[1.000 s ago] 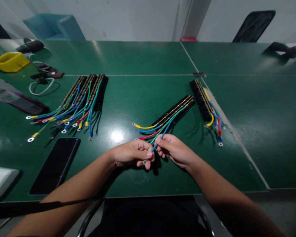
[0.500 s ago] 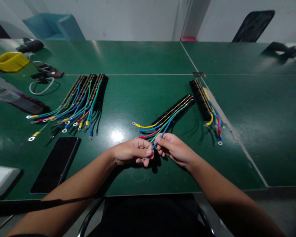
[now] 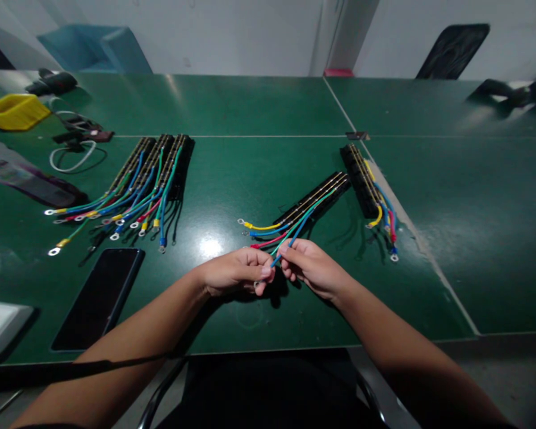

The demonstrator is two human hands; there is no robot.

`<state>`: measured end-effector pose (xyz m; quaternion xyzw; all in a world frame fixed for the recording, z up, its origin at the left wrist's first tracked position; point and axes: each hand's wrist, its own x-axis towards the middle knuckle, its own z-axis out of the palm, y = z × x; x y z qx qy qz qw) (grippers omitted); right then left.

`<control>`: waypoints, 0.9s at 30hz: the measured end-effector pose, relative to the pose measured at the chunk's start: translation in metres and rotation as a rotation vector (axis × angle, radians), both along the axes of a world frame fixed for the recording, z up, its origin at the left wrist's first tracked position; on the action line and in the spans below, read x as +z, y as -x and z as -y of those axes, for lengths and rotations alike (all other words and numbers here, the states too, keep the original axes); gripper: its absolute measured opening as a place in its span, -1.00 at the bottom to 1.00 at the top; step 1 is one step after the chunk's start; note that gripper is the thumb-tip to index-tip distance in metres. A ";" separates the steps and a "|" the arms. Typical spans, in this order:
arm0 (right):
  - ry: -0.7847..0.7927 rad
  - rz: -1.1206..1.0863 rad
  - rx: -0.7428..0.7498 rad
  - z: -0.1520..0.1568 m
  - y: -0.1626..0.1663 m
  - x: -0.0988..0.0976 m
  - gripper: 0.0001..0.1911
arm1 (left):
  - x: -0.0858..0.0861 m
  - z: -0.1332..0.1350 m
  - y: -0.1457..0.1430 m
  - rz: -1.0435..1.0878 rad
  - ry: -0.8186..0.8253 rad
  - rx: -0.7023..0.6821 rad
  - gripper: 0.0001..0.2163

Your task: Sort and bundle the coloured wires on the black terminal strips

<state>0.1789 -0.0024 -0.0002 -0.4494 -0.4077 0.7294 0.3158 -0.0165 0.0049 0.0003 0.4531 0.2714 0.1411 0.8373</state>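
Note:
Both my hands meet over the green table (image 3: 250, 101) near its front edge. My left hand (image 3: 236, 271) is closed in a pinch on the end of a blue wire (image 3: 295, 233). My right hand (image 3: 310, 267) is closed on the same blue wire a little further up. The wire runs back to a black terminal strip (image 3: 321, 192) lying at an angle, from which yellow, red, green and blue wires fan out towards me. The wire's tip is hidden between my fingers.
Three black strips with several coloured wires (image 3: 154, 173) lie at the left. Another wired strip (image 3: 361, 179) lies at the right. A dark phone (image 3: 100, 298) rests front left, a white object (image 3: 0, 325) beside it. A yellow bin (image 3: 13, 111) and cables (image 3: 74, 146) sit far left.
My hands have stayed together on the blue wire, with only small finger shifts. The view has drifted slightly.

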 end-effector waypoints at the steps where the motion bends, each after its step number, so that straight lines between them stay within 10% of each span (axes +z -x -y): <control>1: -0.006 0.000 -0.003 0.000 0.000 0.000 -0.66 | 0.000 0.000 0.000 -0.002 -0.001 0.011 -0.70; 27: -0.065 0.057 -0.108 -0.009 0.018 0.007 -0.76 | 0.001 -0.015 0.005 -0.155 -0.191 0.199 -0.66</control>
